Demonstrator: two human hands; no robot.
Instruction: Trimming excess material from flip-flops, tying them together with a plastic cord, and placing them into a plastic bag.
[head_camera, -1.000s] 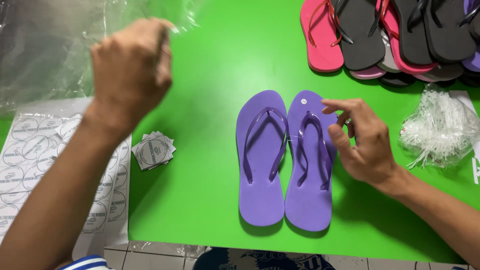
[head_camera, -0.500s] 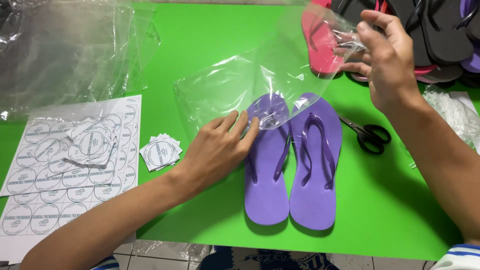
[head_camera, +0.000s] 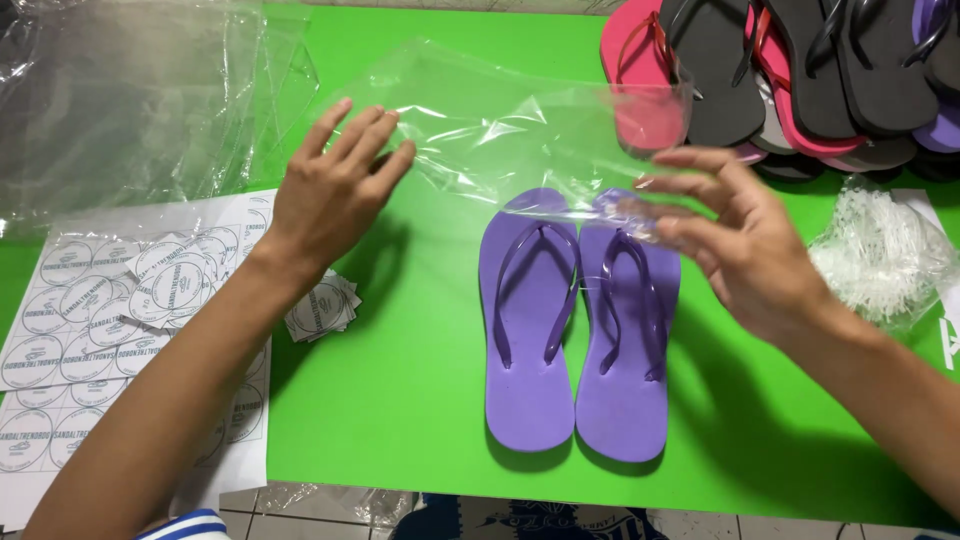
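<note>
Clear plastic bag (head_camera: 500, 130) is up over the green bench (head_camera: 400, 400), stretched between both hands, its lower edge just over the toe ends of the pair of purple flip-flops (head_camera: 575, 320); the pair lies side by side, soles touching, flat on the bench in the middle of the view; to do this well, I'd say the mouth of the bag wants to be found and spread wide, both layers parted, and kept square to the toes so the pair can go in together without snagging on the straps; thin film like this clings and folds on itself, so a light, even pull from both sides looks wiser than a tug

Left hand (head_camera: 335, 190) is at the bag's left edge, fingers extended and close together, thumb tucked beneath; it seems to have the film nipped, though the pinch itself is hidden; right hand (head_camera: 745, 250) is half open, fingers reaching leftward, fingertips on the crinkled right corner of the bag just above the right flip-flop's toe; whether it grips or merely touches, I cannot tell

Beside the left forearm, a sheet of round stickers (head_camera: 90, 330) and a small stack of cut stickers (head_camera: 322, 308); more bags (head_camera: 120, 100) far left; a heap of pink, black and purple flip-flops (head_camera: 790, 70) far right, a white tangle of plastic ties (head_camera: 880, 250) below it
</note>
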